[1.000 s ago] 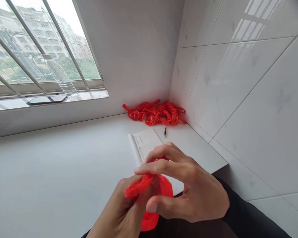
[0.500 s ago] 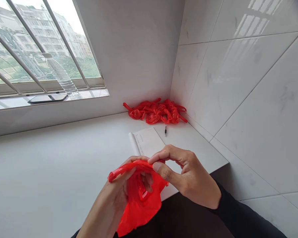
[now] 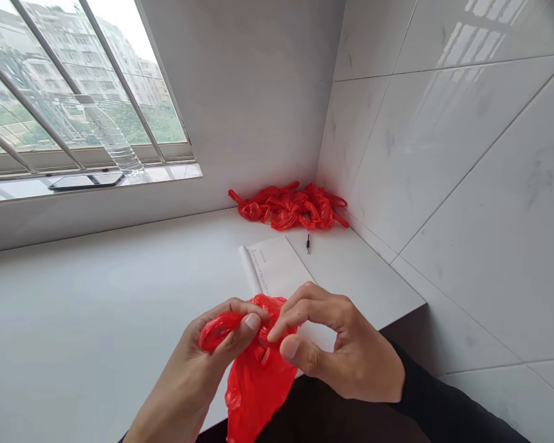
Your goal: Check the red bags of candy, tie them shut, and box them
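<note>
A red plastic bag (image 3: 261, 394) hangs gathered between my hands in front of the table edge. My left hand (image 3: 224, 335) is closed on its twisted upper part, the thumb pressing it against the fingers, and a loop of the plastic bulges out over the palm side. Close by on the right, my right hand (image 3: 330, 341) has its index fingertip against the gathered plastic. Its thumb stands a little apart from the index finger. The bag's lower part droops freely below the table edge.
A heap of red plastic bags (image 3: 289, 208) lies in the back corner of the white table (image 3: 96, 307). An open notebook (image 3: 279, 261) and a small black-and-silver item (image 3: 308, 243) lie before it. A water bottle (image 3: 113, 141) and a dark flat device (image 3: 85, 181) are on the windowsill.
The bag's band, earlier stretched across my left hand, is now bunched into a loop under my left thumb. My right thumb and index finger have loosened from their pinch and moved slightly down.
</note>
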`<state>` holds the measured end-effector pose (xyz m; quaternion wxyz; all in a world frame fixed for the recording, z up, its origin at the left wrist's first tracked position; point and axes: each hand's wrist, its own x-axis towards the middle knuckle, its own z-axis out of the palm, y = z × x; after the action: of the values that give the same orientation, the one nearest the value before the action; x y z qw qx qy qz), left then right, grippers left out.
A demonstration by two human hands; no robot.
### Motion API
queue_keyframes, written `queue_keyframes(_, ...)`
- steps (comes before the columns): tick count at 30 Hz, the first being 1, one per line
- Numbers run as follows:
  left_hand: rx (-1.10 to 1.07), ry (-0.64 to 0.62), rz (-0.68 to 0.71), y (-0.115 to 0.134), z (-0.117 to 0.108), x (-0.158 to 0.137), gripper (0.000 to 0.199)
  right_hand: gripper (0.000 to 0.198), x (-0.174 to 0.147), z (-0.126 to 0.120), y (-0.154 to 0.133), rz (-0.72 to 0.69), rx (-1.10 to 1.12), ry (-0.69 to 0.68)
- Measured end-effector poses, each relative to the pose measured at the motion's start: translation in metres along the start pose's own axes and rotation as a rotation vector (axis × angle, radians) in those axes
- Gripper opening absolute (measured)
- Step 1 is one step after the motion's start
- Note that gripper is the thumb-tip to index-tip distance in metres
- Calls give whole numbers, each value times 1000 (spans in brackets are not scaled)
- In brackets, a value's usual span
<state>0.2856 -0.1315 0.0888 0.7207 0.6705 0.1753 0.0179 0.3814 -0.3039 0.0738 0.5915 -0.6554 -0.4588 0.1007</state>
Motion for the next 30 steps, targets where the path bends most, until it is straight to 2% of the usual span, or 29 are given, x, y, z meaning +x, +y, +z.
queue_keyframes(3,80,-65,-10,-2,-7,0,22,24,7,2,13,-19,-11,70)
queue_keyframes(5,146,-135,18,-5,-12,0,18,38,12,4,24,2,30,-4)
queue_keyframes(7,267,-171,110,-9,-16,1,12,44,16,7,36,68,134,-118)
queue_keyframes(9,455,-82,284,-15,-18,1,17,42,18,11,46,158,248,-180)
queue_keyframes(11,669,80,494,-23,-20,2,31,41,17,15,56,235,325,-186)
queue_keyframes(13,841,188,669,-30,-21,2,48,39,16,18,63,276,379,-233)
queue_keyframes(16,962,190,803,-36,-23,5,59,37,17,21,69,270,440,-388)
queue_keyframes(17,982,184,826,-36,-24,6,60,33,17,22,69,256,444,-401)
queue_keyframes(19,1042,164,875,-34,-26,9,60,26,19,22,67,225,409,-329)
queue_keyframes(21,1130,121,903,-33,-30,11,61,19,20,20,63,201,311,-201)
queue_keyframes(25,1262,105,808,-42,-41,11,59,15,18,15,62,185,99,-34)
queue_keyframes(30,1320,174,717,-68,-67,3,54,20,8,6,79,247,65,45)
